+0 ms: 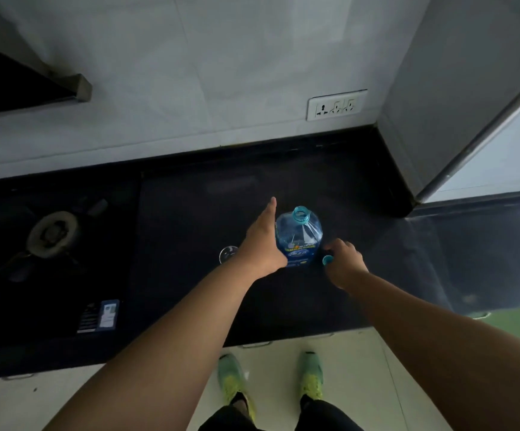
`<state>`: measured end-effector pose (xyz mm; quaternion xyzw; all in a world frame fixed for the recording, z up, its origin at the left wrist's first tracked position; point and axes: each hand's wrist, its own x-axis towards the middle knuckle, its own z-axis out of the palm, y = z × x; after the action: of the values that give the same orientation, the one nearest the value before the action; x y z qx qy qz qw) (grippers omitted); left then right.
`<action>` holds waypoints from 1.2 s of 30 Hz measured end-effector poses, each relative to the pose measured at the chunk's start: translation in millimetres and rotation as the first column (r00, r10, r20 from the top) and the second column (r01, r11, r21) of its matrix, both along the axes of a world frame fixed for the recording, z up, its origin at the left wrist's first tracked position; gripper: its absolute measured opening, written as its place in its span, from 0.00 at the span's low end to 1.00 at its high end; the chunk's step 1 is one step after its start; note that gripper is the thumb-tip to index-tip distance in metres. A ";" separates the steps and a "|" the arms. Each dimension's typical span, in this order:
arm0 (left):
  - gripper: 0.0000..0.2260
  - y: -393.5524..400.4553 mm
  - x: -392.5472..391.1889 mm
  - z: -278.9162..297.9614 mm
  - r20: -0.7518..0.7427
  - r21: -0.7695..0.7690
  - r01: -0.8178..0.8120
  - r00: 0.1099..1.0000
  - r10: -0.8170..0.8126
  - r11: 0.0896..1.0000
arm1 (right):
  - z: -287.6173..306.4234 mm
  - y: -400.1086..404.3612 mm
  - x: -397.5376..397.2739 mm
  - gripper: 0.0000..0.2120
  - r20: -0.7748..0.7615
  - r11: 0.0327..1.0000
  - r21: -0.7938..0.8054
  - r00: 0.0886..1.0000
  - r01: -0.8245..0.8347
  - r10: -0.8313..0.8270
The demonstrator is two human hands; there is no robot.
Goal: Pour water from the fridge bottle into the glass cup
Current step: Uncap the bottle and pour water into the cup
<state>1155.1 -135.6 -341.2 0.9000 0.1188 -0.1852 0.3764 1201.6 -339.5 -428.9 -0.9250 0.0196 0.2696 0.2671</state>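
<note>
The left hand (261, 241) lies flat against the left side of the bottle (299, 241), its fingers straight and pressed together, pointing toward the back edge of the worktop (190, 275); the thumb is hidden behind the palm, so whether it wraps the bottle cannot be told. The right hand (344, 261) sits just beside the bottle's right side, low at its base, with fingers curled and pinching a small blue cap (327, 260) at the worktop surface.

The bottle stands upright on the dark worktop, about midway between front and back edges, toward the right half. It is clear plastic with a blue label round its lower body, and its blue-ringed neck is open, with no cap on it. Water fills much of it.

The glass cup (228, 254) stands just left of the left wrist, near the bottle, partly hidden by the hand; only its round rim and part of its clear wall show.

Further left, set in the worktop, is a gas hob with a burner (51, 233). A white socket plate (336, 104) is on the tiled wall above the back edge. A grey fridge (470, 88) stands at the right back corner. Below the front edge, green shoes (310, 376) stand on the pale floor.
</note>
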 end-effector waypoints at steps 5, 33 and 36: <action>0.42 42.9 -23.2 -11.4 0.100 0.240 -0.241 0.970 0.223 0.940 | 16.8 9.0 -3.7 0.49 0.048 0.932 0.362 0.998 0.009 -0.028; 0.29 44.5 -48.9 -94.8 -0.061 0.082 -0.679 0.727 0.683 0.730 | 19.6 53.0 -12.3 0.49 0.101 0.902 0.432 0.994 -0.012 -0.035; 0.12 54.2 -47.7 -97.0 -0.129 0.161 -0.667 0.717 0.685 0.728 | 20.2 53.0 -12.0 0.49 0.105 0.905 0.426 0.993 -0.004 -0.045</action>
<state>1107.3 -81.4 -438.2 0.7918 0.4823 -0.1089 0.3586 1189.6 -286.4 -408.8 -0.8579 -0.0450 0.2122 0.4657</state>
